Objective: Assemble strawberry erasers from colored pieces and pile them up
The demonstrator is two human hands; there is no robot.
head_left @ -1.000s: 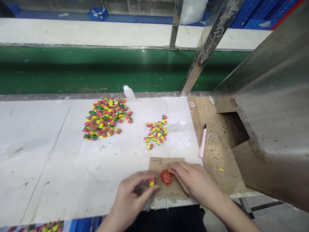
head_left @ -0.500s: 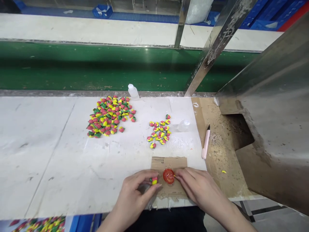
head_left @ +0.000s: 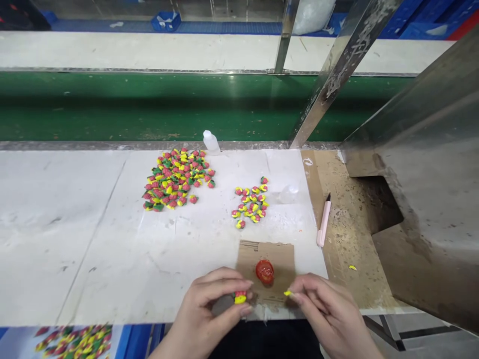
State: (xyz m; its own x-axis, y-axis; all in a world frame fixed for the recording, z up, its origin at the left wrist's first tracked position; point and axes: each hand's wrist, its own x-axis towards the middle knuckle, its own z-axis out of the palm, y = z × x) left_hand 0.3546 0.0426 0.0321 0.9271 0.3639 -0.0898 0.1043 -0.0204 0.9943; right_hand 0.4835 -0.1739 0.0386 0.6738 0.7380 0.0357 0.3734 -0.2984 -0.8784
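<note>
Between the thumb and fingers of my left hand is a small strawberry-like piece, red-pink with a yellow part facing me. My right hand pinches a tiny yellow piece at its fingertips. A small red dish with a wet-looking inside lies between the hands on a square of brown cardboard. Beyond the cardboard lies a loose group of similar red and yellow pieces. A larger heap of red, green and yellow pieces is farther left.
A white plastic bottle stands at the table's back edge. Right of the small group is a clear round object. A pink pen and a yellow bit lie on the right. Metal panels rise there. Below left, a blue bin borders more pieces.
My right hand has drawn back from the red dish toward me, carrying the tiny yellow piece. My left hand has turned its piece slightly, showing more yellow. The camera view has shifted a little.
</note>
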